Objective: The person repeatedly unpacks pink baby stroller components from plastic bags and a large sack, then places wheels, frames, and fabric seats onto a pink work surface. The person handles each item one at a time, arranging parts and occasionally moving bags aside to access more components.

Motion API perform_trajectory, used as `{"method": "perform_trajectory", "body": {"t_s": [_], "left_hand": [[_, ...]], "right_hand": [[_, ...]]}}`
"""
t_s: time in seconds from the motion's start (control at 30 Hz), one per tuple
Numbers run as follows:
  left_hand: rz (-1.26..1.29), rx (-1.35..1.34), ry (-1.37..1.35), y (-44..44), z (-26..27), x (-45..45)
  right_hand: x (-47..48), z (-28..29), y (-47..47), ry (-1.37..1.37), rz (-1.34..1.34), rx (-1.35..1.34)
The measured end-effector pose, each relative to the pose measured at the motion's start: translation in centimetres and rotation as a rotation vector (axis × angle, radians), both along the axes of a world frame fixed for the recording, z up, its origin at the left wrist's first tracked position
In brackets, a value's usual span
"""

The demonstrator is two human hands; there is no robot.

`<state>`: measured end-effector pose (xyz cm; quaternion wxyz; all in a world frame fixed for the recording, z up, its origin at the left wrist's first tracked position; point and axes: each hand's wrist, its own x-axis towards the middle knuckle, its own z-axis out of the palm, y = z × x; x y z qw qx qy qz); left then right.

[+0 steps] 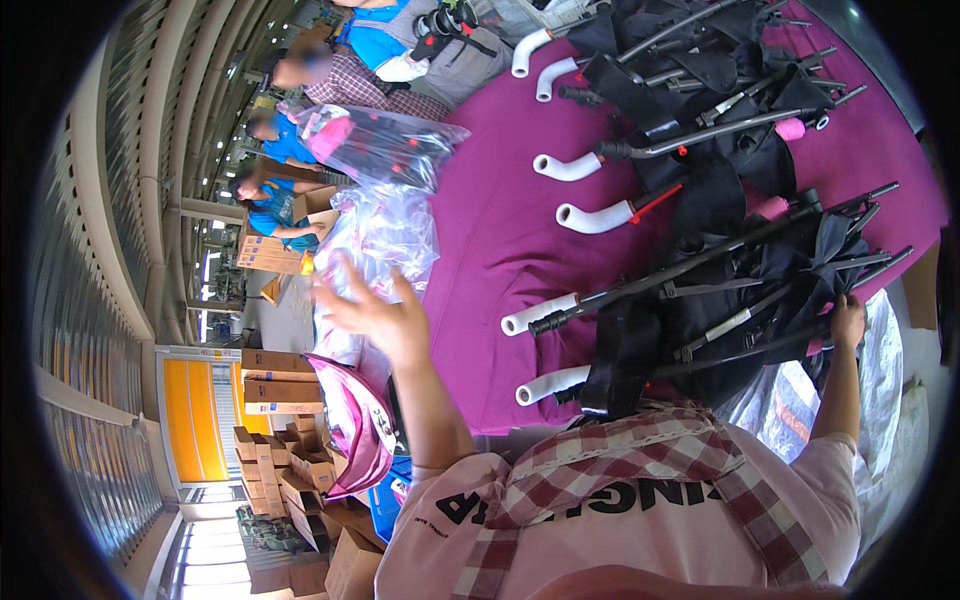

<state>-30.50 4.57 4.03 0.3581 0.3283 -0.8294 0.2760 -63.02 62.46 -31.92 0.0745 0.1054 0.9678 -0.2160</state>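
Note:
Folded black umbrella-stroller frames with dark fabric lie side by side on a purple cloth (480,247). My right hand (847,321) is closed around the tube end of the nearest stroller frame (750,349), at the right. That frame's white curved handle (551,384) points left, close to my checked apron (622,450). Raised over the table's left edge, my left hand (375,311) is empty, with its fingers spread. Beyond its fingertips lie clear plastic bags (382,232). Just below the left wrist is a pink stroller canopy (364,427).
A bagged stroller (382,146) lies at the far left edge of the cloth. Several co-workers stand past it, one holding a cardboard box (319,206). Stacked cartons (281,382) and a blue crate (384,502) are at my left. White plastic sacking (881,382) lies at my right.

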Motion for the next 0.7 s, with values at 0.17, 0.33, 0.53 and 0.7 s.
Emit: {"method": "perform_trajectory", "body": {"t_s": [0.17, 0.33, 0.53, 0.7], "left_hand": [[0.457, 1.246, -0.443, -1.3, -17.0, 7.9], [0.248, 1.884, 0.040, -2.3, -23.3, 15.0], [-0.487, 1.468, 0.528, -8.4, -22.9, 14.3], [-0.688, 1.532, 1.046, -12.8, -26.9, 15.9]], "right_hand": [[-0.7, -4.6, 4.5, 0.034, 0.209, 0.144], [0.2, -1.7, 3.0, -0.135, 0.015, 0.102], [7.8, -1.2, -4.0, -0.061, 0.545, 0.647], [19.0, -1.9, -14.8, -0.045, 0.755, 0.522]]}}
